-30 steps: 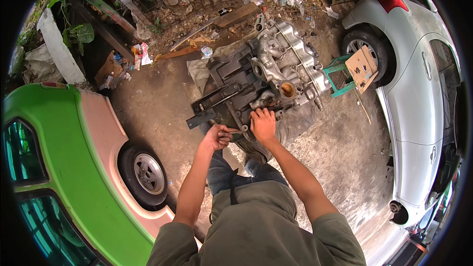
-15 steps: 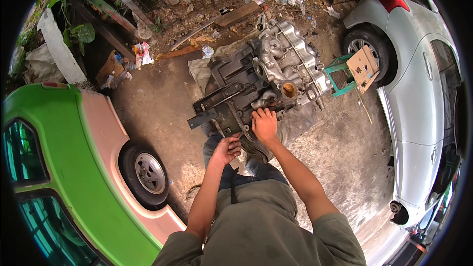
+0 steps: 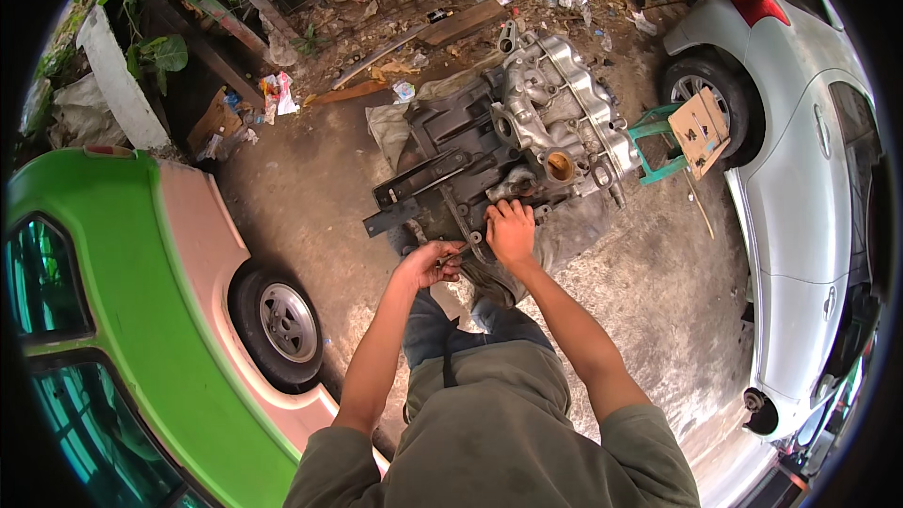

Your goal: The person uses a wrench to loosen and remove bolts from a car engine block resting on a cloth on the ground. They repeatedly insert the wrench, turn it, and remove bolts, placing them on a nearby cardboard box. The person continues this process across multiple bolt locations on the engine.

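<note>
A car engine (image 3: 527, 141) lies in front of me, its dark block to the left and its silvery head and intake casting to the right. My left hand (image 3: 431, 265) is closed at the engine's near edge, beside the end of a metal bracket (image 3: 455, 212). Something thin and dark shows at its fingertips, too small to name. My right hand (image 3: 511, 232) presses bent fingers against the engine's near side, just below a rusty round opening (image 3: 561, 166). Its fingertips are partly hidden against the metal, so what they grip cannot be made out.
Cloth (image 3: 388, 132) lies under the engine. To the right, a green stool (image 3: 656, 146) bears a cardboard piece (image 3: 700, 132) with small parts. A silver car (image 3: 800, 188) stands at right, a green and pink car (image 3: 122, 245) at left. Litter and planks (image 3: 461, 23) lie behind.
My left hand has shifted slightly, its fingers now further around the engine's near edge. The right hand stays at about the same spot on the engine. The whole view has shifted a little.
</note>
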`<move>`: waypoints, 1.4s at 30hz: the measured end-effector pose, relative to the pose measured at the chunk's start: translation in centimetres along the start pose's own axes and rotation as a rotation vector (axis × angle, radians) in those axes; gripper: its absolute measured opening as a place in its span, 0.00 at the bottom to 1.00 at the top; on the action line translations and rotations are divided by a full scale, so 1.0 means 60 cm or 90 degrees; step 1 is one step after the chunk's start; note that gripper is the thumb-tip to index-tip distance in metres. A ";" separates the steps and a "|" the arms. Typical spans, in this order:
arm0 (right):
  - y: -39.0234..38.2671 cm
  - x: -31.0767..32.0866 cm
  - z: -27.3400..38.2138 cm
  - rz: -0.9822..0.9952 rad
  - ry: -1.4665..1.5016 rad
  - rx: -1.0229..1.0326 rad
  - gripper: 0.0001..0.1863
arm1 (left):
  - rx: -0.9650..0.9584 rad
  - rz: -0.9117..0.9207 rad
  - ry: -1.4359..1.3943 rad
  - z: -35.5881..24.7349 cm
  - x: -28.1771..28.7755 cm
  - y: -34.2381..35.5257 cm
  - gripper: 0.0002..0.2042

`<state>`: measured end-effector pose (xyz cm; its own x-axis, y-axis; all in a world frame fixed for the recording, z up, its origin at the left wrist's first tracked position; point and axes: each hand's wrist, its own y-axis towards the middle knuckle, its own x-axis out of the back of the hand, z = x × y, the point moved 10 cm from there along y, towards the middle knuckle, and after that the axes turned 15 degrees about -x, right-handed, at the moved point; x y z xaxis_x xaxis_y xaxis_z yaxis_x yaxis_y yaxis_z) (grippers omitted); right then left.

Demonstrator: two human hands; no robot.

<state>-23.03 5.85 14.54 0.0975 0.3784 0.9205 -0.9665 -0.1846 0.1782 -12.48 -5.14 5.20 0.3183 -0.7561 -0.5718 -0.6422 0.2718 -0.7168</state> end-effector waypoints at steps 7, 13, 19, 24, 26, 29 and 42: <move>0.000 0.003 0.000 -0.009 0.016 0.006 0.03 | 0.042 -0.071 0.034 0.000 0.016 0.021 0.06; 0.001 0.004 0.002 -0.018 0.011 0.008 0.03 | 0.007 -0.013 -0.034 0.015 -0.004 0.030 0.04; 0.002 0.001 0.001 -0.001 0.005 -0.003 0.03 | -0.146 -0.113 0.005 0.024 -0.003 0.010 0.07; 0.001 -0.005 -0.002 0.027 -0.002 -0.015 0.03 | -0.230 -0.143 0.094 0.046 -0.009 0.003 0.23; 0.000 -0.004 -0.002 0.023 -0.001 -0.014 0.04 | -0.306 -0.167 0.145 0.063 -0.013 0.002 0.31; 0.000 -0.003 0.000 0.018 0.001 -0.011 0.04 | -0.385 -0.176 0.231 0.077 -0.010 0.005 0.31; -0.002 -0.004 -0.002 0.018 0.002 0.000 0.05 | -0.253 -0.124 -0.013 0.079 -0.012 -0.014 0.25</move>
<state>-22.99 5.88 14.28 0.0689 0.3756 0.9242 -0.9691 -0.1948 0.1514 -8.87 -2.00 4.33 0.4712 -0.7573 -0.4521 -0.7860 -0.1281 -0.6048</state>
